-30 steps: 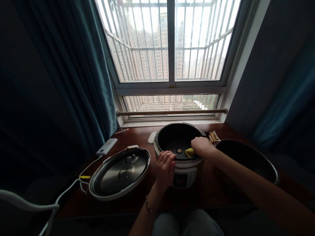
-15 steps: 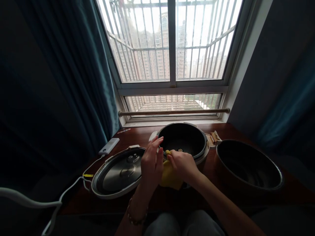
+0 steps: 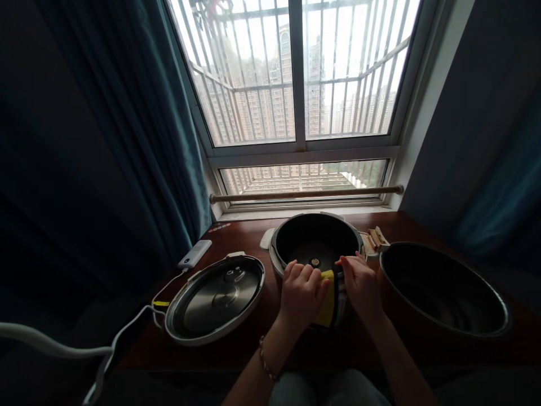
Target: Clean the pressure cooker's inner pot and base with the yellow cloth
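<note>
An open rice cooker [image 3: 316, 243] with a dark inside stands on the brown table by the window. A yellow cloth [image 3: 327, 299] hangs over its front rim. My left hand [image 3: 301, 293] is closed on the cloth at the rim. My right hand [image 3: 361, 285] rests on the rim just right of the cloth, fingers together and stretched forward, touching the cloth's edge. The cooker's lid [image 3: 214, 298] lies upside down to the left. A dark inner pot [image 3: 443, 287] sits to the right.
A white power bank [image 3: 195, 254] with a white cable [image 3: 139, 316] lies at the table's left edge. Small wooden items [image 3: 375, 239] sit behind the cooker. Teal curtains hang on both sides of the barred window [image 3: 296, 96].
My right hand came out of the cooker with the yellow cloth, and both hands now sit at the front rim with the cloth draped there. The left hand took hold of the cloth.
</note>
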Motion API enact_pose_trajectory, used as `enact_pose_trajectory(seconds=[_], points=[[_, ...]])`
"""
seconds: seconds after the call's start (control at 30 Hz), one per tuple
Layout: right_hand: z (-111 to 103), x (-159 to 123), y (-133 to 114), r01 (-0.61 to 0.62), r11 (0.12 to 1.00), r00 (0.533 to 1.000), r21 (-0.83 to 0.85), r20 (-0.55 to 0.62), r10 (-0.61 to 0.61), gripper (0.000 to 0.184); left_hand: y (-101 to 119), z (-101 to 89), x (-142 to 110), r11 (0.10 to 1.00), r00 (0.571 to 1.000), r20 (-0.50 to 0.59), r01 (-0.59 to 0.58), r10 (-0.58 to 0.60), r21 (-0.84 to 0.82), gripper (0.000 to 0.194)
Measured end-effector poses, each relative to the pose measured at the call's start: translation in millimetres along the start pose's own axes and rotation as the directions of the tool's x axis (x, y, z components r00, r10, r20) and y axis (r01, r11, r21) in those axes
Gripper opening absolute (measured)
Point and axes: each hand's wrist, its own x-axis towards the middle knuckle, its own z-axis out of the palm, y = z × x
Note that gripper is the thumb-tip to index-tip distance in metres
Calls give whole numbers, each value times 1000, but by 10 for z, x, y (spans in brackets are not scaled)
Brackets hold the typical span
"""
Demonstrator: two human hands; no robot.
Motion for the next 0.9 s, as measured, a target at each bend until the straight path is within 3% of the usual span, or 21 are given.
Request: enact_pose_trajectory(seconds=[0.13, 0.27, 0.37, 0.53, 0.67, 0.9], points=[[39, -61, 111, 108, 994, 994, -29, -19, -109, 34, -296, -113, 37, 981, 977, 95, -187, 192, -58, 20], [44, -50, 133, 156, 986, 987, -67, -28, -158, 32, -740, -249, 112, 946, 930, 202, -273, 306, -177, 22], [56, -51, 147, 172, 981, 983, -87, -41, -176, 31, -1106, -334, 241, 928, 892, 294, -273, 342, -253, 27], [86, -53, 160, 184, 976, 979, -113, -73, -193, 31, -1595, -379, 589, 949, 821, 487, -197, 298, -247, 35], [84, -41, 152, 192, 974, 977, -118, -72, -201, 31, -1758, -277, 908, 957, 779, 569, -136, 263, -256, 38], [121, -45, 151, 194, 973, 972, -125, -110, -208, 29, -1839, 175, 1252, 926, 791, 580, 50, 192, -375, 46]])
